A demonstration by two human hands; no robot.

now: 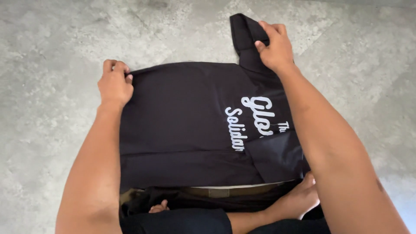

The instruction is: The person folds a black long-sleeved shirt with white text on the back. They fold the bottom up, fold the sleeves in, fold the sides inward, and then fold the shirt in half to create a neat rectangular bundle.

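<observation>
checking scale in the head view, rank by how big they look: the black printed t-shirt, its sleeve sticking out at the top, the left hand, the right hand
1. Black printed t-shirt, largest by far.
2. Sleeve, left hand and right hand: all look about alike, so no ranking; the right hand covers part of the sleeve.

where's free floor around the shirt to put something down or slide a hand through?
Bare grey concrete floor lies open left of the left hand, beyond the black printed T-shirt's far edge, and right of the right hand. Crowded: the near edge, where the shirt meets the person's folded legs and foot.
</observation>
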